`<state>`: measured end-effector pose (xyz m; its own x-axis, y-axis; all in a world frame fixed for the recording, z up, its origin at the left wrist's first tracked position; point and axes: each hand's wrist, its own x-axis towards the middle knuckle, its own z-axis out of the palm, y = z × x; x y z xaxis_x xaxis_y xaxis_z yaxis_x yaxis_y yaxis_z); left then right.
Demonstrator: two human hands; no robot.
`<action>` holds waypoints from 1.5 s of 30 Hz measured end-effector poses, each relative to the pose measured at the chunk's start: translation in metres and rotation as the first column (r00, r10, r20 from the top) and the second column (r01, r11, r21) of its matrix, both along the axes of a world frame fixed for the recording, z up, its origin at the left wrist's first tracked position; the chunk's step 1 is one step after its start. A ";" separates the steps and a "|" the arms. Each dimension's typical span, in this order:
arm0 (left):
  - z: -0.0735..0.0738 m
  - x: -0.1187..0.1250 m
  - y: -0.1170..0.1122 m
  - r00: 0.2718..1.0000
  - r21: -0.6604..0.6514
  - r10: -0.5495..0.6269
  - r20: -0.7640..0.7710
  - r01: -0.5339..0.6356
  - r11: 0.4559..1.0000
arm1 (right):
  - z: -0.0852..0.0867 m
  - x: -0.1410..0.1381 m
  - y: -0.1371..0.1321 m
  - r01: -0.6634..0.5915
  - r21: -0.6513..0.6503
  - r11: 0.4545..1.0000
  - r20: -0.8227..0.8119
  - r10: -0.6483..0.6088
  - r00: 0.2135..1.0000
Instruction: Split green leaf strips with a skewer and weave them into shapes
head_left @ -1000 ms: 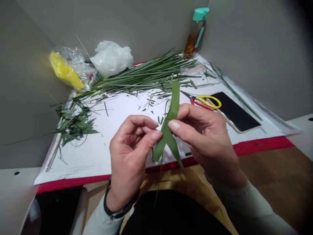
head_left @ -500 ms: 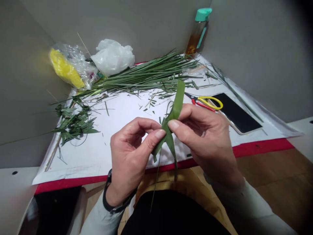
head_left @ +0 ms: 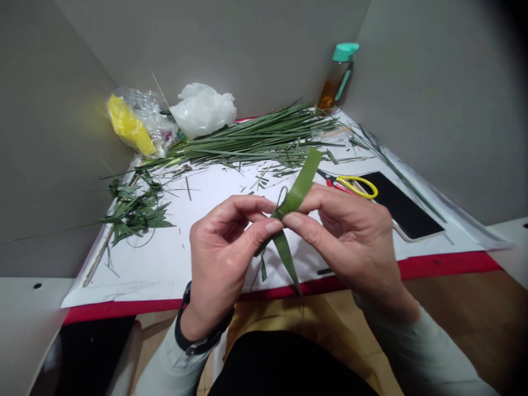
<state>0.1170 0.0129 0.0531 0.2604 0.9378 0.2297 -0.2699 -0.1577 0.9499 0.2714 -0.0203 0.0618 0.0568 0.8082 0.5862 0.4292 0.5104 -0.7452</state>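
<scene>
Between my two hands, above the front of the table, is a folded green leaf strip [head_left: 304, 179]. One broad end points up and right, while a tapering end hangs down. My left hand [head_left: 231, 236] pinches the crossing of the strip between thumb and forefinger. Right beside it, my right hand [head_left: 346, 234] pinches the same strip, the two thumb tips nearly touching. A thin looped strand [head_left: 282, 193] stands up from the fold. The fingertips hide how the layers cross.
Long green leaves [head_left: 251, 135] lie across the back, near a white plastic bag [head_left: 204, 110] and a yellow bundle [head_left: 130, 126]. Woven leaf pieces [head_left: 138, 212] are at left. Scissors [head_left: 358, 186], a black-screened phone [head_left: 406, 206] and a bottle [head_left: 336, 80] are at right.
The thumbs have come closer together over the fold. The broad end leans further right, and the long thin strand below no longer hangs as far down. The view has shifted slightly.
</scene>
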 end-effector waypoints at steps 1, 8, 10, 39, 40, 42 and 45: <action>0.000 -0.002 -0.001 1.000 -0.003 0.003 -0.007 -0.003 1.000 | 0.000 0.000 0.000 0.007 0.009 1.000 0.011 -0.007 1.000; 0.002 -0.012 -0.004 0.999 -0.054 0.013 -0.038 -0.015 0.998 | -0.004 0.000 0.003 -0.015 0.143 0.990 0.092 0.002 0.996; 0.003 -0.015 -0.004 0.999 -0.057 0.030 -0.020 -0.031 0.998 | -0.007 0.001 0.004 -0.009 0.174 0.985 0.112 -0.011 0.994; 0.022 -0.076 0.003 0.979 -0.128 -0.166 0.119 0.181 0.975 | 0.034 0.021 0.073 -0.025 0.337 0.941 0.553 -0.176 0.814; 0.023 -0.077 0.003 0.983 -0.124 -0.164 0.084 0.173 0.977 | 0.048 0.019 0.077 -0.055 0.313 0.948 0.605 -0.154 0.781; 0.024 -0.077 0.004 0.989 -0.112 -0.144 0.014 0.145 0.983 | 0.080 0.016 0.087 -0.091 0.172 0.981 0.706 -0.058 0.706; 0.022 -0.075 0.007 0.996 -0.076 -0.066 -0.056 0.062 0.995 | 0.128 0.014 0.100 -0.025 -0.019 1.000 0.743 0.031 0.668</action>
<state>0.0416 0.0199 0.0748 0.3316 0.9325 0.1433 -0.2212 -0.0708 0.9727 0.2856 0.0796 0.1895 -0.4179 0.8063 0.4187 0.8283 0.5275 -0.1890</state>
